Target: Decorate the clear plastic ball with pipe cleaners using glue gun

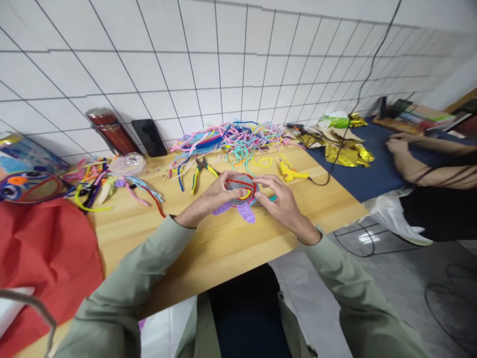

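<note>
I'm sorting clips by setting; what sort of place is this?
Probably a craft workspace: a tangled heap of multicoloured fuzzy stems, a yellow corded glue gun and yellow-and-green-handled metal pliers.

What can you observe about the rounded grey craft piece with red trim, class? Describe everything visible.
The rounded grey craft piece with red trim has red lines crossing its face, a small yellow patch, and two fuzzy-looking purple flaps projecting from its near edge. The bare left hand grips it, thumb across its face; the bare right hand is at its right edge. It is over the pale wooden table; whether it rests there is unclear.
</note>
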